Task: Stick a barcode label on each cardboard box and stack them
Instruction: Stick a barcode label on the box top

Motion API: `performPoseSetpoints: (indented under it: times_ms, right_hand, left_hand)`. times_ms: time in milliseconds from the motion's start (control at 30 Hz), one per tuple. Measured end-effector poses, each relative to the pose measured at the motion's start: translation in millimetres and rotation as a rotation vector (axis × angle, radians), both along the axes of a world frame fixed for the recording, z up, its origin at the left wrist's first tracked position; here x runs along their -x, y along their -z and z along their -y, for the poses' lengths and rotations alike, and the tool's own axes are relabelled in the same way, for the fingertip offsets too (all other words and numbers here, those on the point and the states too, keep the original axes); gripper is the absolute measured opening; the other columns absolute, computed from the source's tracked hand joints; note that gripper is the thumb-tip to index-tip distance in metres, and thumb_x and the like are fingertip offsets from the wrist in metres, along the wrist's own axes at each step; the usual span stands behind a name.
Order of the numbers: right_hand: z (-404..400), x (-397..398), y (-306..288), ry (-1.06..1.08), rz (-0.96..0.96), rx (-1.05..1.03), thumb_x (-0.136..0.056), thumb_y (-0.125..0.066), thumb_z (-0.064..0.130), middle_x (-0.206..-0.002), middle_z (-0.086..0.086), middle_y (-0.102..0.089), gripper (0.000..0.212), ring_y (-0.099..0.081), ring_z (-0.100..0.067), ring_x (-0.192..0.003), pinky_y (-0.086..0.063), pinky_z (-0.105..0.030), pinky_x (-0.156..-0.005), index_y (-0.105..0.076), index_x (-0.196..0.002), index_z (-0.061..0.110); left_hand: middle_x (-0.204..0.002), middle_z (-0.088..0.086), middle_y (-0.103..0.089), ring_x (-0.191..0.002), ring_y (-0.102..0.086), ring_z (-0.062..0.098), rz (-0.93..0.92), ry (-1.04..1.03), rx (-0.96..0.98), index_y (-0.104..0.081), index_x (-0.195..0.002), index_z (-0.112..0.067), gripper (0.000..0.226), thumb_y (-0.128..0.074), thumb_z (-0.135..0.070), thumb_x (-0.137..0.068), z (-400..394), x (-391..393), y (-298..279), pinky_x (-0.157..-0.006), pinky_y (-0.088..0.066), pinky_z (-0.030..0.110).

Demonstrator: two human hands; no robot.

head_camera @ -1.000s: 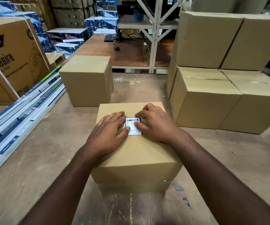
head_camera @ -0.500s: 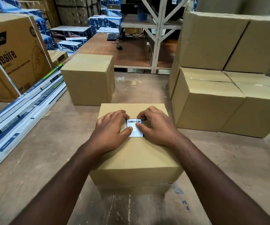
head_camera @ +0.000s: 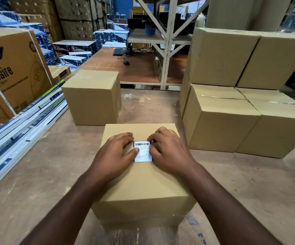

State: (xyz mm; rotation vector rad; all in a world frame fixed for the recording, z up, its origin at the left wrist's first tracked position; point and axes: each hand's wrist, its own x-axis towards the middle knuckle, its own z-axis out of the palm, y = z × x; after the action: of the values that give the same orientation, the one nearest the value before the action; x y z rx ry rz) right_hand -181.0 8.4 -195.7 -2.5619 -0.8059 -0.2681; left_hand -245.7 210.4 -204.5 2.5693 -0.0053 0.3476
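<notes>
"esire" on printed carton (head_camera: 10,75), barcode on label (head_camera: 142,151)

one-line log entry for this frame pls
step: press label | left hand: on barcode label | right hand: on label | near box: unstacked | stack: right

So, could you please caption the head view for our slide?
Both hands, left and right, press a barcode label onto a cardboard box.

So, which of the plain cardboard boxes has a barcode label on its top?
The nearest box, directly under both hands. Its label lies between the left hand and right hand; no label shows on the others.
</notes>
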Motion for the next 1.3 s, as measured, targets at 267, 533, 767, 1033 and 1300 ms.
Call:
performPoseSetpoints:
  times_ms: [267,533,767,1033,1300]
  right_hand:
    - [-1,-12,-1,0.009,-0.186,-0.107,-0.090,-0.057,0.027,-0.099,0.013,-0.057,0.020,-0.055,-0.006,-0.097,-0.048,-0.029,-0.079,-0.071,-0.103,0.033]
    - [-2,-14,0,0.036,-0.236,-0.187,-0.086,-0.061,0.026,-0.099,0.017,-0.060,0.016,-0.056,0.001,-0.095,-0.040,-0.020,-0.074,-0.069,-0.099,0.033]
    - [-2,-6,2,0.022,-0.052,-0.070,-0.093,-0.058,0.038,-0.101,0.015,-0.056,0.020,-0.053,-0.008,-0.098,-0.047,-0.031,-0.080,-0.070,-0.110,0.033]
    - [-1,-9,3,-0.010,-0.106,-0.136,-0.093,-0.063,0.038,-0.100,0.017,-0.056,0.013,-0.055,-0.002,-0.097,-0.049,-0.028,-0.082,-0.065,-0.105,0.035]
    - [1,-9,3,0.008,-0.123,-0.176,-0.093,-0.067,0.038,-0.104,0.017,-0.058,0.014,-0.056,-0.003,-0.097,-0.049,-0.026,-0.080,-0.067,-0.107,0.034]
  left_hand:
    - [-0.149,-0.012,-0.054,-0.136,-0.047,0.007,0.026,-0.016,0.024,-0.066,-0.134,-0.022,0.040,-0.062,-0.036,-0.097,4,-5,1,-0.111,-0.039,0.027]
    - [-0.147,-0.013,-0.053,-0.135,-0.043,0.008,0.025,-0.004,0.039,-0.066,-0.127,-0.026,0.030,-0.062,-0.033,-0.098,2,-8,1,-0.102,-0.034,0.022]
    - [-0.145,-0.018,-0.050,-0.133,-0.041,0.005,-0.003,-0.009,0.055,-0.063,-0.124,-0.029,0.027,-0.062,-0.034,-0.097,2,-8,1,-0.096,-0.035,0.024]
    - [-0.146,-0.016,-0.050,-0.136,-0.043,0.006,-0.007,-0.014,0.174,-0.056,-0.139,-0.026,0.047,-0.069,-0.028,-0.094,3,-6,0,-0.112,-0.037,0.027]
    - [-0.144,-0.016,-0.053,-0.134,-0.044,0.008,-0.003,-0.008,0.123,-0.065,-0.126,-0.029,0.032,-0.068,-0.033,-0.094,2,-6,-1,-0.109,-0.041,0.033]
